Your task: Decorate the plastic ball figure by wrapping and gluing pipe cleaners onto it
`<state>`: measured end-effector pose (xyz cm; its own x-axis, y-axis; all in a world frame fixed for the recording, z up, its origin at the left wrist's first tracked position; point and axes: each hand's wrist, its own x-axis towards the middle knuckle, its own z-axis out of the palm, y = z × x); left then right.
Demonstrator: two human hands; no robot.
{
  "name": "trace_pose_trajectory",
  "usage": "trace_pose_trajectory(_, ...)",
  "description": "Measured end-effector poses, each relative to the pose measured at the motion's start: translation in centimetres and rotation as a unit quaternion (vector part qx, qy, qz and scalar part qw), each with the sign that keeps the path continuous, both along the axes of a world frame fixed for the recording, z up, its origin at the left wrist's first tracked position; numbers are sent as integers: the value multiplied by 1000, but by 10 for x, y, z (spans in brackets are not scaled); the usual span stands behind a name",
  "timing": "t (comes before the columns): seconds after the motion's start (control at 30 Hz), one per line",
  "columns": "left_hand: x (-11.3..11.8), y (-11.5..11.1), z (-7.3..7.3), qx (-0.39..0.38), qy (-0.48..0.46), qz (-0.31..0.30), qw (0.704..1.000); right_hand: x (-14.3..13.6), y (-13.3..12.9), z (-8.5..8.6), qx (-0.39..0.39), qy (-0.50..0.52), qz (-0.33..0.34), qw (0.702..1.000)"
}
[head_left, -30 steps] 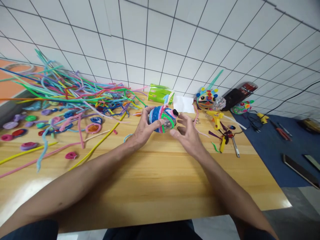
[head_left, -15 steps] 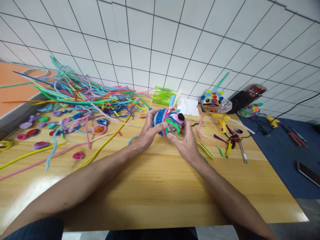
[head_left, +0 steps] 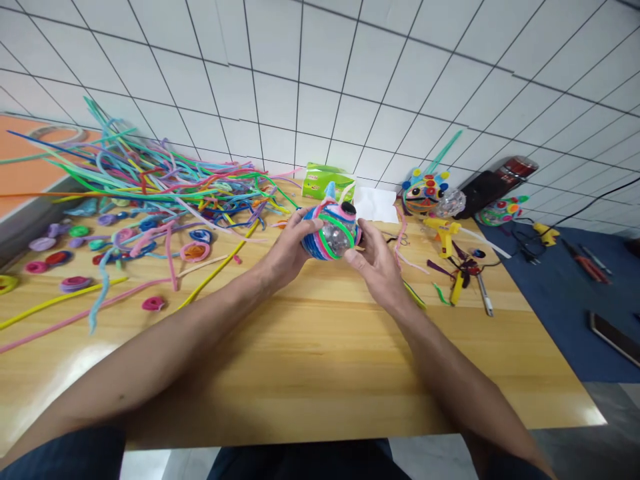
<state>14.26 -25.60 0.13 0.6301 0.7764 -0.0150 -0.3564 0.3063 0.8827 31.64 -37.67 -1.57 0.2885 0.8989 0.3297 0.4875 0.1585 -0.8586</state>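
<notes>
A clear plastic bottle wrapped in blue, pink and green pipe cleaners [head_left: 334,238] is held above the middle of the table. A round black piece sits on its upper side, and a light-blue tip sticks up behind. My left hand [head_left: 293,241] grips the bottle's left side, its thumb lying across the wrapping. On the right, my right hand [head_left: 376,260] holds the other side, thumb near the bare clear part and fingers partly hidden behind. Just behind the bottle are a green packet [head_left: 320,181] and a white sheet of paper [head_left: 376,203].
Loose pipe cleaners [head_left: 165,177] heap at the back left, with coiled discs [head_left: 195,251] before them. At right are a yellow glue gun [head_left: 443,233], a decorated bottle figure [head_left: 425,193], a white pen-like tool [head_left: 485,297] and a phone [head_left: 615,337] on a blue mat [head_left: 560,307].
The bottle has been turned in my hands, so more of its clear part and the green band faces me. The black piece now sits higher and further left.
</notes>
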Motion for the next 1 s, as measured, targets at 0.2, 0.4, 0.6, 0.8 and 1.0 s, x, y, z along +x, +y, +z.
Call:
trace_pose_trajectory(0.2,0,4,6,-81,-23,-43,996,7,5,6,-8,23,-17,1000)
trace_pose_trajectory(0.4,-1,8,2,-126,-32,-75,989,12,5,18,30,4,-70,997)
trace_pose_trajectory(0.6,-6,8,3,-118,-36,-83,989,-1,-4,30,94,-11,-121,988)
trace_pose_trajectory(0.8,-4,3,2,-164,-56,-108,979,-14,-4,27,119,-74,-107,984)
trace_pose_trajectory(1.0,-1,-2,4,-224,-72,-97,967,-9,0,20,153,-95,-107,978)
